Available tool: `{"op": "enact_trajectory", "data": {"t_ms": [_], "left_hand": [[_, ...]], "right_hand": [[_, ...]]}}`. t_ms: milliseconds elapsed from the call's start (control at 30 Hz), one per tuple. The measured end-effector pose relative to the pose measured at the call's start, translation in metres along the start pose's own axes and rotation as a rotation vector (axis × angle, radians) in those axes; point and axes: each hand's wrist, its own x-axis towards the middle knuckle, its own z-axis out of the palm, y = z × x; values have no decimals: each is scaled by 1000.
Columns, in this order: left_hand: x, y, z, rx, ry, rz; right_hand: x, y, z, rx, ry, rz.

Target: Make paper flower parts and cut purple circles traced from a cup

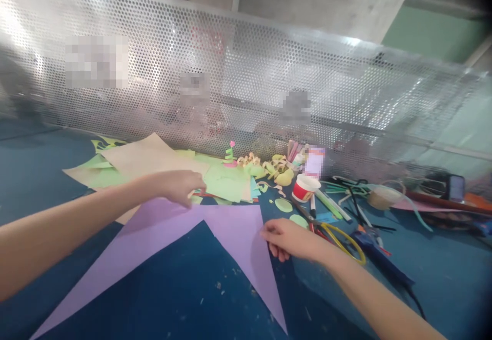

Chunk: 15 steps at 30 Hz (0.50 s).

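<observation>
A large sheet of purple paper [226,230] lies folded on a dark blue sheet [177,288], forming two long pointed flaps. My left hand [179,186] rests with curled fingers on the purple paper's far edge, touching it beside the green and tan sheets. My right hand [290,238] pinches the purple paper's right edge, fingers closed on the fold. Yellow-handled scissors [338,237] lie just right of my right hand.
Tan paper [149,158] and green paper [226,181] lie beyond the purple sheet. Paper scraps, a red and white cup [305,187], pens, pipe cleaners and a tape roll [384,196] crowd the right. A perforated metal screen [246,83] closes off the table's back.
</observation>
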Motion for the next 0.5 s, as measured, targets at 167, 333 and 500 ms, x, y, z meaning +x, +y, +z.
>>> {"op": "enact_trajectory", "data": {"t_ms": [167,333,500], "left_hand": [[-6,75,40,-130,155,319],[-14,95,69,-208,85,305],[-11,88,74,-220,121,301]], "right_hand": [[-3,-2,-7,-133,75,-34],[-2,12,-52,-355,603,-41],[10,48,-108,-345,1037,25]]}}
